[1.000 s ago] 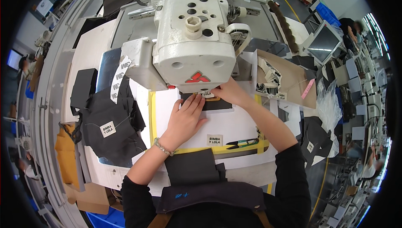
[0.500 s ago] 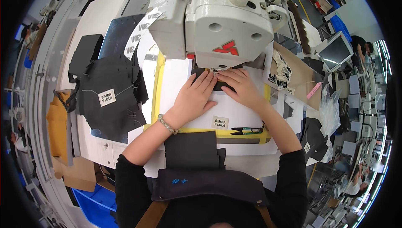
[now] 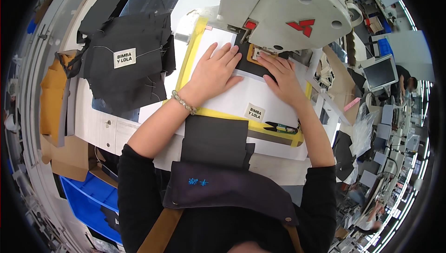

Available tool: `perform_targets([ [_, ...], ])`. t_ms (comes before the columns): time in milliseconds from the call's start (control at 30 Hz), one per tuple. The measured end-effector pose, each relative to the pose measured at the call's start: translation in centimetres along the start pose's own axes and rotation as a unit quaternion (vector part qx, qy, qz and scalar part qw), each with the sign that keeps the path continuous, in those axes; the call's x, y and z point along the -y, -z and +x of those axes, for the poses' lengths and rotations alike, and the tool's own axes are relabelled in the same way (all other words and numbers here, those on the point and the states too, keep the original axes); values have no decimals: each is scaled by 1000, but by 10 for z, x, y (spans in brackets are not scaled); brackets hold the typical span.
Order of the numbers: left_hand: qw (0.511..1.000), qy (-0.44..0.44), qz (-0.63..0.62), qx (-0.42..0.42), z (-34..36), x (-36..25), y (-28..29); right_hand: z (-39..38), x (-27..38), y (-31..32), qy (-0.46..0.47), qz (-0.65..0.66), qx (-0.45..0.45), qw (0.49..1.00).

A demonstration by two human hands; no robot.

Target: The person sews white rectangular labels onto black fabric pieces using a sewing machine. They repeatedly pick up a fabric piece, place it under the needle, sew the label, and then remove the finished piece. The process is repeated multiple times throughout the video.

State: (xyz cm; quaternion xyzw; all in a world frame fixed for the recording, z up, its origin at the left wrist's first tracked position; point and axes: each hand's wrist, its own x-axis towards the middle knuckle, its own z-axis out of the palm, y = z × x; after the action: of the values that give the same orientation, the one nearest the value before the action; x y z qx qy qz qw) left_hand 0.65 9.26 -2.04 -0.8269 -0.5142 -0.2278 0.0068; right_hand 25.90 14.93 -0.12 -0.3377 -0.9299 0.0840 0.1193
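Both hands lie on a white sheet (image 3: 204, 58) edged with yellow tape, beneath the head of a white sewing machine (image 3: 297, 9). My left hand (image 3: 213, 75) is flat, fingers stretched, its tips at the left side of a black fabric piece (image 3: 251, 67). My right hand (image 3: 284, 79) rests fingers-out at the piece's right side, its tips beside a small cream label (image 3: 258, 55) in an orange-yellow frame under the machine head. Part of that label is covered by the fingers. Closer to me on the sheet lie another cream label (image 3: 254, 112) and thread snips (image 3: 281, 128).
At left sits a pile of black fabric pieces (image 3: 125, 79) with a label and loose threads. Black panels (image 3: 214, 141) lie at the table's near edge. A carton (image 3: 341, 79) holding labels stands at right; a blue bin (image 3: 88, 202) is below left.
The whole view has shifted, with the machine now further right and higher. My hands have moved apart, and the label in its frame shows between them.
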Motion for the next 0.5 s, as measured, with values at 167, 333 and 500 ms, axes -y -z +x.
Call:
perform_targets([
  [167,1000,8,-23,6,1,2,-1,3,1,3,3,5,-2,1000],
  [333,1000,10,-14,7,3,-4,-1,2,-2,5,-4,0,0,1000],
  [500,1000,8,-16,-3,2,-5,-1,2,-5,4,6,3,-11,1000],
])
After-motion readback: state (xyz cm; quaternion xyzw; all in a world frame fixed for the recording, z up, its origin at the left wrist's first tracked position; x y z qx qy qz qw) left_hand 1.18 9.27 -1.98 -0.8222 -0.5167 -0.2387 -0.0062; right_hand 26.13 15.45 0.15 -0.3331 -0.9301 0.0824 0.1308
